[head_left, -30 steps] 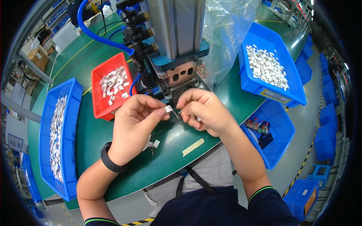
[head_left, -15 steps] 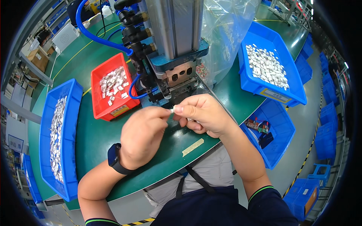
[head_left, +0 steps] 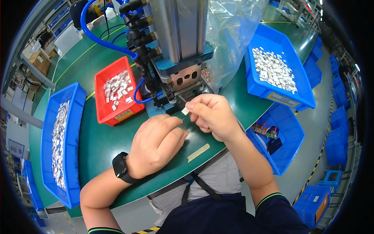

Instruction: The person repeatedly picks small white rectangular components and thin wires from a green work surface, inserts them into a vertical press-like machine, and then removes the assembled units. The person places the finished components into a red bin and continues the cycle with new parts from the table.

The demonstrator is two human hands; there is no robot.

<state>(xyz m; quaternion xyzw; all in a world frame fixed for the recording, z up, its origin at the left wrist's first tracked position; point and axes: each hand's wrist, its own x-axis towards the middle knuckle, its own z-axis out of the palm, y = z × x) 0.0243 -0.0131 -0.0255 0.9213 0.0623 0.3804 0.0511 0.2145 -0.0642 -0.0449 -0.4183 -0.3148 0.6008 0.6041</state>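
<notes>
My right hand [head_left: 213, 117] pinches a small white connector piece [head_left: 185, 111] between thumb and fingertips, just in front of the press. Its other fingers curl inward. My left hand [head_left: 156, 140], with a black watch [head_left: 121, 167] on the wrist, lies low over the green tabletop, back up and fingers curled under. What its fingertips hold, if anything, is hidden. Behind my hands stands the metal press [head_left: 185, 76], with a slotted plate, black fittings and a blue air hose [head_left: 102, 43]. A thin rod juts from its base close to my right fingertips.
A red bin [head_left: 125, 113] with small white parts sits left of the press. Far left is a long blue bin [head_left: 76, 136] of similar parts; another blue bin [head_left: 269, 87] is at right. A lower blue bin [head_left: 286, 150] holds mixed items. Tape [head_left: 198, 153] sticks to the table.
My hands have come apart. The left has moved down, away from the right fingertips. The white piece stays in my right hand and now shows more fully.
</notes>
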